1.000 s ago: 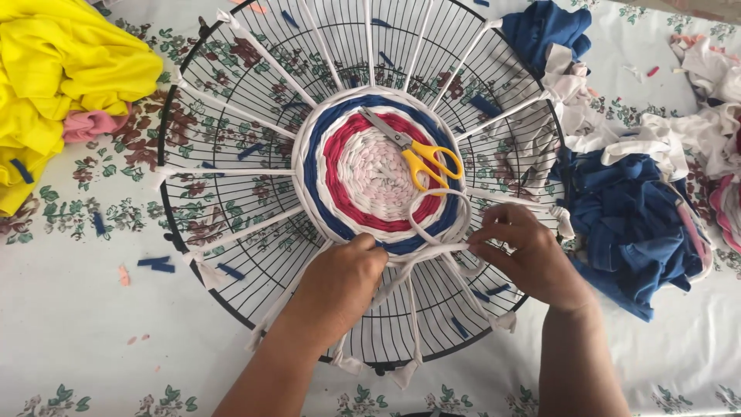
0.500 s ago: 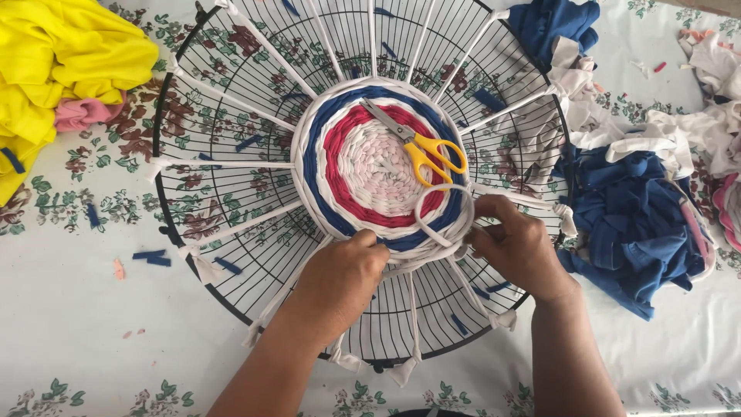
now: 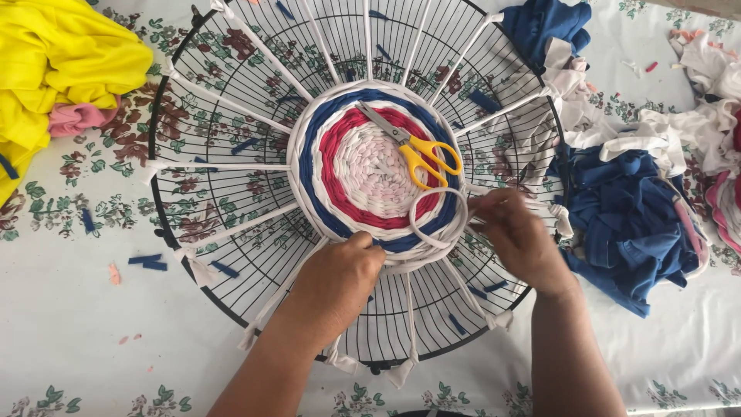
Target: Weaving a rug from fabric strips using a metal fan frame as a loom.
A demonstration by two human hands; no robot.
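A black round wire grille (image 3: 224, 100) lies on the table, with white fabric strips tied across it like spokes. At its centre sits a round woven mat (image 3: 370, 166) in white, red, blue and white rings. My left hand (image 3: 340, 278) presses on the mat's lower edge, fingers curled. To the mat's right, my right hand (image 3: 517, 235) pinches a white fabric strip (image 3: 436, 220) that loops over the mat's rim. Yellow-handled scissors (image 3: 417, 150) rest on the mat.
Yellow and pink cloth (image 3: 54, 69) is piled at the top left. Blue, white and pink fabric scraps (image 3: 641, 208) are heaped on the right. Small blue and pink offcuts (image 3: 147, 262) dot the floral tablecloth (image 3: 77, 347).
My right hand has drawn the white strip out to the right, leaving a loop over the mat's rim. My left hand stays pressed on the mat's lower edge.
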